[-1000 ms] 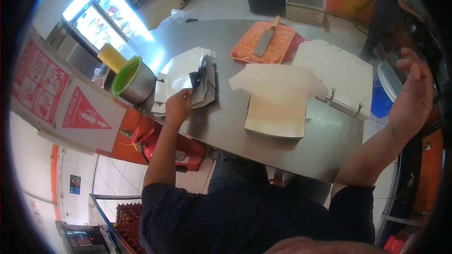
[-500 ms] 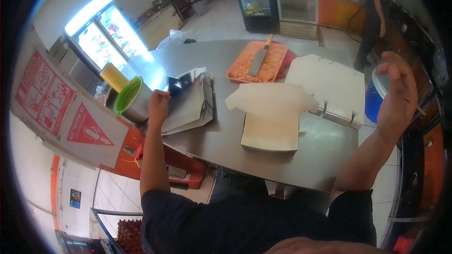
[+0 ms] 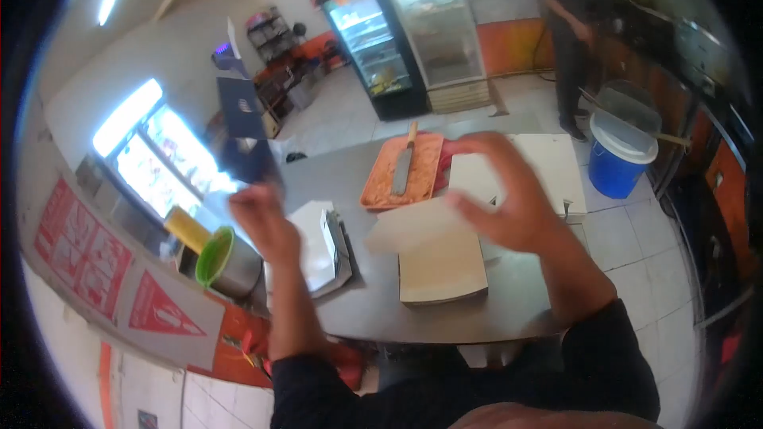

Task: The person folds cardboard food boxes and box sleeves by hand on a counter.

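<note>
My left hand (image 3: pixel 266 222) is closed in a pinch on a dark blue folded card (image 3: pixel 241 111) with a small pale print, held up above the table's left side. Below it lies a stack of flat white cardboard boxes (image 3: pixel 314 242). My right hand (image 3: pixel 513 199), fingers curved and thumb apart, is open over the right side of an opened cardboard box (image 3: pixel 441 266). That box's brown inside faces up, and its raised flap is partly behind my right hand. Whether the hand touches the flap I cannot tell.
An orange tray (image 3: pixel 381 175) with a broad-bladed knife (image 3: pixel 404 163) lies on the metal table (image 3: pixel 369 310). More flat white boxes (image 3: pixel 548 163) are stacked at right. A pot with a green strainer (image 3: pixel 218 258) stands at left, a blue bucket (image 3: pixel 616 171) on the floor. Another person (image 3: pixel 566 40) stands behind.
My left hand has lifted the dark blue card off the white stack. My right hand has swung inward from the far right to above the opened box. The view has tilted up.
</note>
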